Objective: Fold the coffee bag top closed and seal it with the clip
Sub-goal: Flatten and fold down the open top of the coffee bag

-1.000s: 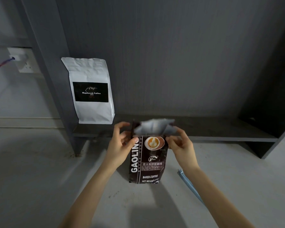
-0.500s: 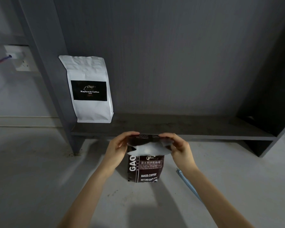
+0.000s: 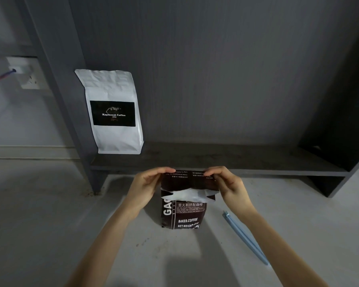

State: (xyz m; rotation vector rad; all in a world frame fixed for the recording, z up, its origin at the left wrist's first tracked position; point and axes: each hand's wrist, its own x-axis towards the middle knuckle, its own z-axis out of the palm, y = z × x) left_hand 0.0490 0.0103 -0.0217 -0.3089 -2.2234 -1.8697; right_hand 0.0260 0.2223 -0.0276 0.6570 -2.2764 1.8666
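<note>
Far left, a white coffee bag [image 3: 114,112] stands on the low dark shelf [image 3: 216,160], well clear of my work, so I ignore it.

My left hand [image 3: 147,189] is closed in a pinch on the left corner of the dark coffee bag [image 3: 183,214], thumb under and fingers over the turned-down top. The bag stands upright on the pale floor [image 3: 50,224], just in front of the shelf edge. Its top flap [image 3: 188,182] is folded toward me, with the white inner lining showing crumpled below the fold. My right hand [image 3: 226,187] pinches the right corner the same way.

The blue clip [image 3: 245,239] lies on the floor to the right of the bag, near my right forearm, not yet touched.

My worry: to fetch the clip I must free my right hand, and I judge the stiff flap could spring open, or the bag could tip. The fold also looks uneven at the lining, so the clip might seat crooked or miss a layer.
</note>
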